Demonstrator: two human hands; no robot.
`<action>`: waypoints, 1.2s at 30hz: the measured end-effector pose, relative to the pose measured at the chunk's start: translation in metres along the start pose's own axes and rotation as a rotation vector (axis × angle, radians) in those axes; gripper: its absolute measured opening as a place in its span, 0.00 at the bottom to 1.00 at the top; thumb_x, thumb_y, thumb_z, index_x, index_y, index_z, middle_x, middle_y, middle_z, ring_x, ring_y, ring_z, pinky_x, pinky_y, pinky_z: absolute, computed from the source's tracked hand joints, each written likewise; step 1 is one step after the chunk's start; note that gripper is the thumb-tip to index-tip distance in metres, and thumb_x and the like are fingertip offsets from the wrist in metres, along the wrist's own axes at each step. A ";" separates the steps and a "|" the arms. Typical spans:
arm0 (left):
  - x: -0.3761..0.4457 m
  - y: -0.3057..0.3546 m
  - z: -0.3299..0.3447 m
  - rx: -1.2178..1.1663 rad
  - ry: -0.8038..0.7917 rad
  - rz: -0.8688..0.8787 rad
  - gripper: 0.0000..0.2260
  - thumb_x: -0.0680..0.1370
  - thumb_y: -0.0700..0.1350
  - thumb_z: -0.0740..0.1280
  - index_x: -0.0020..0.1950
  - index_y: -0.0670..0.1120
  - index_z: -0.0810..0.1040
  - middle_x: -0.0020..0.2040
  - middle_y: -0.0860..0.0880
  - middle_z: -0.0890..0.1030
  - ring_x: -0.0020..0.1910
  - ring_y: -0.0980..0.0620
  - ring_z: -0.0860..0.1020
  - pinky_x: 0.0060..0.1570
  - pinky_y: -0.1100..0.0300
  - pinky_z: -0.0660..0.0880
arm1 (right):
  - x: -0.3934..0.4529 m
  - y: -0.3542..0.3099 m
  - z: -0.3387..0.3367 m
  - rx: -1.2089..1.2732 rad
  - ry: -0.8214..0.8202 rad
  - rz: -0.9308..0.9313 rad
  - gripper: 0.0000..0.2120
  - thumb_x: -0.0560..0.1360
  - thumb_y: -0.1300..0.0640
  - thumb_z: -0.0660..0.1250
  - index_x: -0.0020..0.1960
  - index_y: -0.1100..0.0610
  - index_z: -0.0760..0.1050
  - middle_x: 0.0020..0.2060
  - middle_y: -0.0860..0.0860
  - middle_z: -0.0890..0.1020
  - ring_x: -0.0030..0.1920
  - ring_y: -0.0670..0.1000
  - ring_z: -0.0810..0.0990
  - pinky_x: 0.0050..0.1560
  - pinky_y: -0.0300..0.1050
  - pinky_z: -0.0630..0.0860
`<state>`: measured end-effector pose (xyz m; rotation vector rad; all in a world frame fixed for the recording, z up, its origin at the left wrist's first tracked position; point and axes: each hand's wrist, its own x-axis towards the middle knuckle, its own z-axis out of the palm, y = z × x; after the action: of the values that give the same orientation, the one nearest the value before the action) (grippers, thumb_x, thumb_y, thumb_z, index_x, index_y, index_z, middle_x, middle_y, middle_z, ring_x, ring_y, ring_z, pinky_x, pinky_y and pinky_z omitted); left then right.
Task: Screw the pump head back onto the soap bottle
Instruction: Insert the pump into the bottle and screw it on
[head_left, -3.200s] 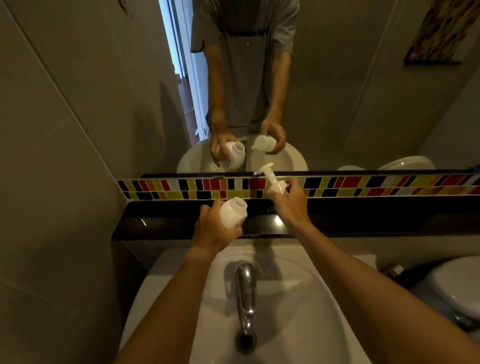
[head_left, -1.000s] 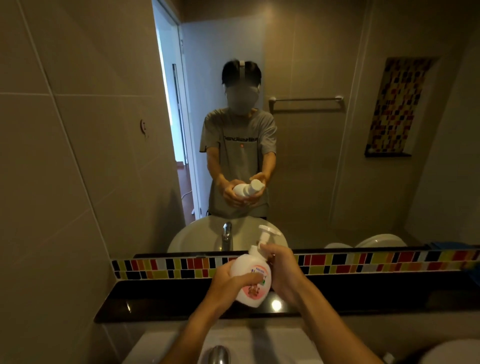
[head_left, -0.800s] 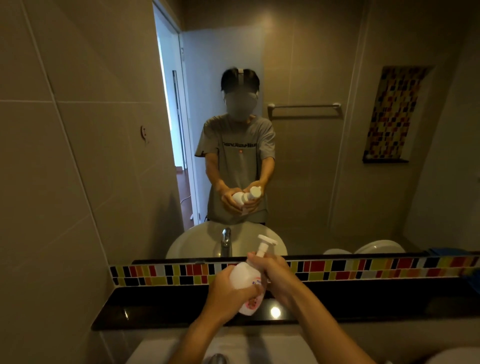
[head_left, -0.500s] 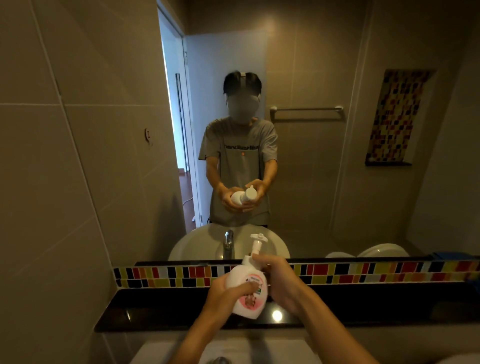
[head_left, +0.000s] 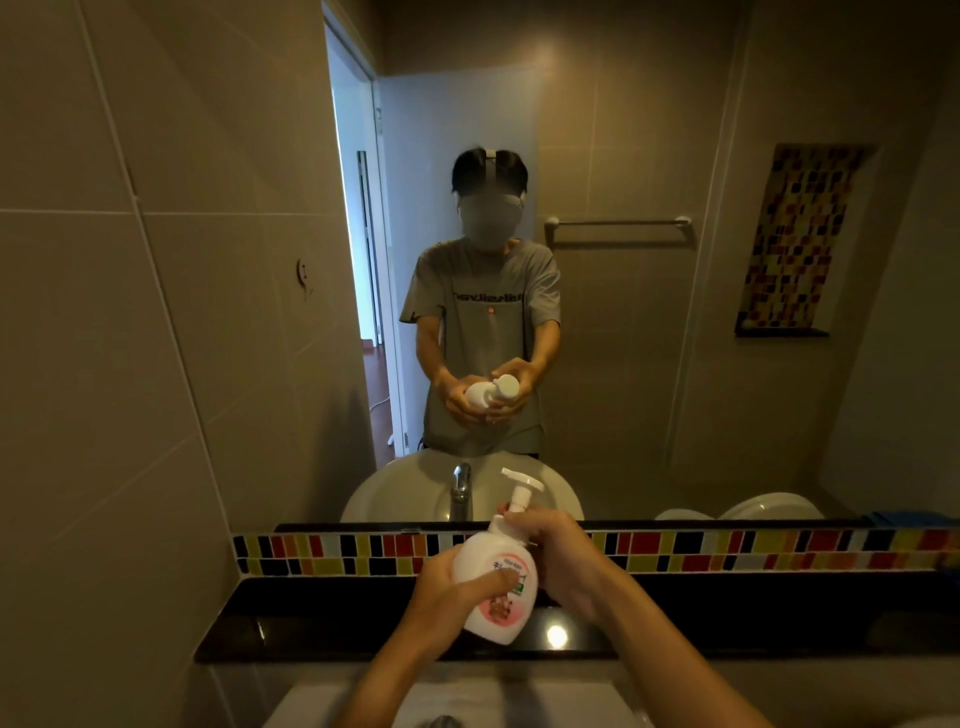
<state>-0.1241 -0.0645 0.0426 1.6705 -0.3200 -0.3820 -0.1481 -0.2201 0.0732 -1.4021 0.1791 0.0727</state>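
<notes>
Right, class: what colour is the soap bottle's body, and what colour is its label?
In the head view, the soap bottle is white; its label is pink with some green.

white plastic soap bottle (head_left: 496, 582) with pink label, glossy black surface (head_left: 322, 623), red, yellow, black mosaic tile strip (head_left: 727, 551), beige wall tiles (head_left: 130, 364)

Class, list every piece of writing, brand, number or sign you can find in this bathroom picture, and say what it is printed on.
Soap bottle label: printed writing above a pink picture, partly covered by the left hand and too blurred to read.
T-shirt in the mirror: one line of dark lettering across the chest, mirror-reversed and too small to read.
Pump head: no writing visible.
Nothing else carries readable text or numbers.
</notes>
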 end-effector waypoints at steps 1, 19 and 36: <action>0.000 0.002 -0.001 -0.044 -0.032 -0.028 0.16 0.69 0.45 0.75 0.55 0.47 0.80 0.48 0.45 0.86 0.46 0.47 0.85 0.44 0.55 0.82 | 0.001 0.000 -0.001 0.036 -0.007 0.011 0.18 0.67 0.53 0.71 0.54 0.58 0.79 0.50 0.60 0.83 0.51 0.59 0.81 0.61 0.59 0.76; 0.008 0.004 0.009 -0.057 0.049 0.003 0.19 0.68 0.47 0.76 0.58 0.45 0.79 0.50 0.44 0.85 0.47 0.47 0.85 0.46 0.53 0.83 | -0.005 -0.009 0.003 0.031 0.151 -0.005 0.12 0.76 0.57 0.63 0.55 0.61 0.79 0.44 0.58 0.82 0.44 0.55 0.80 0.46 0.49 0.75; 0.005 0.008 0.008 -0.024 0.018 0.036 0.18 0.69 0.45 0.76 0.57 0.46 0.79 0.50 0.46 0.85 0.48 0.49 0.84 0.42 0.59 0.81 | 0.003 -0.003 0.002 0.058 0.167 -0.011 0.09 0.73 0.57 0.64 0.49 0.60 0.79 0.40 0.57 0.83 0.42 0.55 0.81 0.46 0.50 0.75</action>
<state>-0.1225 -0.0750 0.0495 1.6420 -0.3309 -0.3429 -0.1449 -0.2187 0.0762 -1.3507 0.3096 -0.0585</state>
